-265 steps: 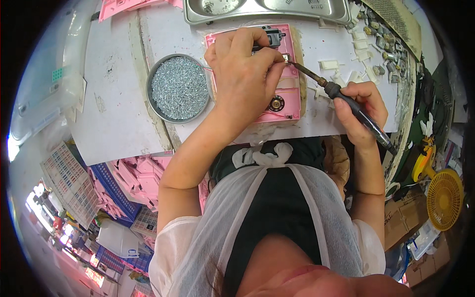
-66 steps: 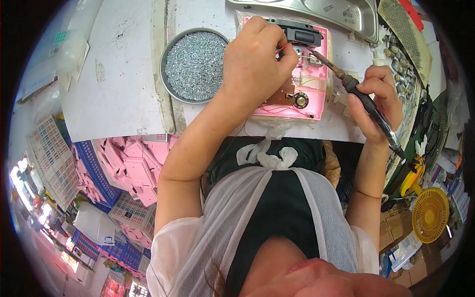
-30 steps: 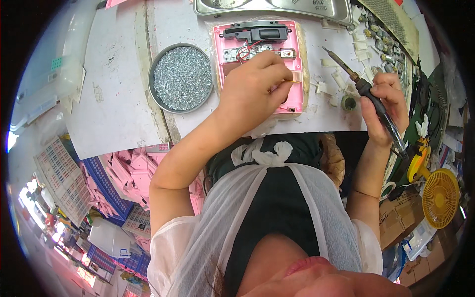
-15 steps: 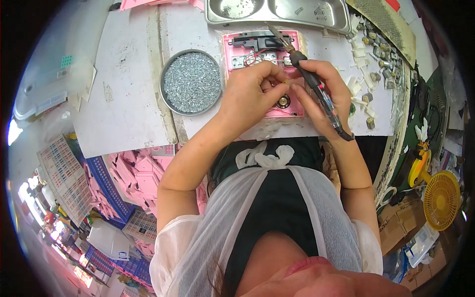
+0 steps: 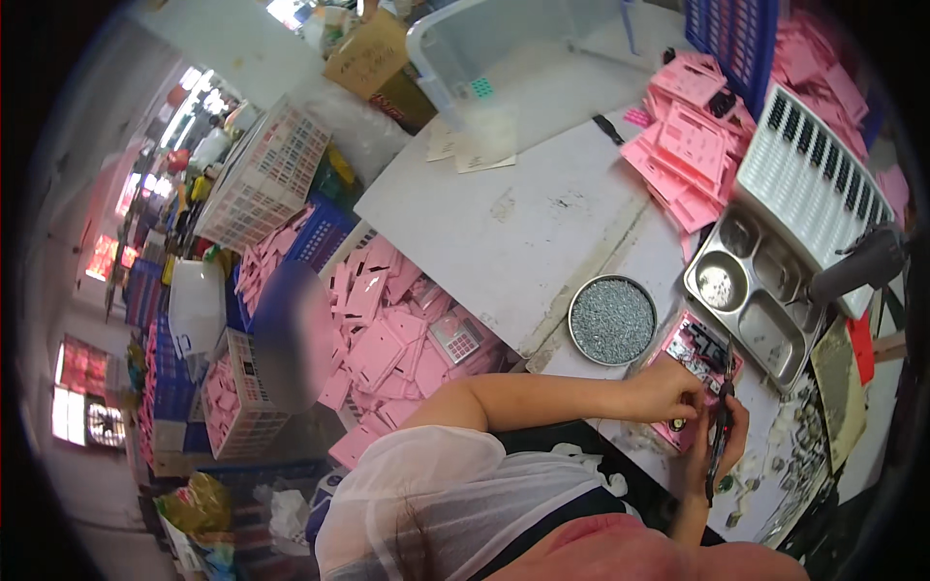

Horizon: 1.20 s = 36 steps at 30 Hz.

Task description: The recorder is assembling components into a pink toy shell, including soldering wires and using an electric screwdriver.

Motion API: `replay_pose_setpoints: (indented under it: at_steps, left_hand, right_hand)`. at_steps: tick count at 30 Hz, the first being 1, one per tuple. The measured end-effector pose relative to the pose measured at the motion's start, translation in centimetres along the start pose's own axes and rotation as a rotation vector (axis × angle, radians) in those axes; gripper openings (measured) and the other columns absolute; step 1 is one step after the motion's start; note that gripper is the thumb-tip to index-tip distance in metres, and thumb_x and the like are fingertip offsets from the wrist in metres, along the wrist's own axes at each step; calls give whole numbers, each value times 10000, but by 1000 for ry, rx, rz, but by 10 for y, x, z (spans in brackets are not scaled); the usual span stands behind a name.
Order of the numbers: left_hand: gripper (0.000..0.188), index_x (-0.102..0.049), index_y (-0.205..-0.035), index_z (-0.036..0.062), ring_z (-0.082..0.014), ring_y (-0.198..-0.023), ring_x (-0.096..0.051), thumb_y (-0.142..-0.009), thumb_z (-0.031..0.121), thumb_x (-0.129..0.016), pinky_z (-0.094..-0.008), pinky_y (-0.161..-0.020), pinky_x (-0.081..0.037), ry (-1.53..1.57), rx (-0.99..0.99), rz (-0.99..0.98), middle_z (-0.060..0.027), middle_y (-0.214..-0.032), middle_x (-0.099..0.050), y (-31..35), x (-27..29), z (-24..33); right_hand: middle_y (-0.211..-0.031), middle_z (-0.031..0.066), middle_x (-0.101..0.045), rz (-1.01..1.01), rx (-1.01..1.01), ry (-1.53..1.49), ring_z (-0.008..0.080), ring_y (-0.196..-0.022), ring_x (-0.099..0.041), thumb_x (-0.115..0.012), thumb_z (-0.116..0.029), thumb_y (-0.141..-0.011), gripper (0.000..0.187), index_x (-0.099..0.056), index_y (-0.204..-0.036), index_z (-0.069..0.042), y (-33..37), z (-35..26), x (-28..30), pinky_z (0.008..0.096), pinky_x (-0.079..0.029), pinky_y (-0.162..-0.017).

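The person's right hand (image 5: 728,438) wraps around a slim black soldering iron (image 5: 719,436), held over a pink plastic casing (image 5: 686,436) on the white tabletop (image 5: 484,232). The left hand (image 5: 666,392) bends over that casing, fingertips close together; from here I cannot tell whether they pinch anything. A round grey bowl (image 5: 572,329) of small silvery metal pieces (image 5: 612,320) stands near.

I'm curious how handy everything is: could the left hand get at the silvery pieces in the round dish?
Probably yes: the left hand is near, the round dish is open on top, and nothing seems to block the silvery pieces. It's at the pink case now.
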<state>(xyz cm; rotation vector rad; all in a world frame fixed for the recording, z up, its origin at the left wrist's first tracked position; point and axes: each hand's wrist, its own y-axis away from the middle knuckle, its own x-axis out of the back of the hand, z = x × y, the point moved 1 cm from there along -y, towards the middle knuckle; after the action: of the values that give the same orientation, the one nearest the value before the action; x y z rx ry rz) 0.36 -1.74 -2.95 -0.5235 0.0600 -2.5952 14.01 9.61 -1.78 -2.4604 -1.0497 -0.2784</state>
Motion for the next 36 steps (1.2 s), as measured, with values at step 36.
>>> replay_pose_setpoints:
  at_steps: [36]
  left_hand:
    - [94, -671, -890, -22, -218, -773, -608, -843, 49, -710, -318, -672, -506, -141, -46, -124, -114, -1006, -603, -11, 2, 7]
  right_hand:
    - [-956, 107, -598, 58, 11, -189, 192, -884, -533, -717, -99, -839, 221, -611, -993, 17, 44, 6, 114, 327, -415, -846]
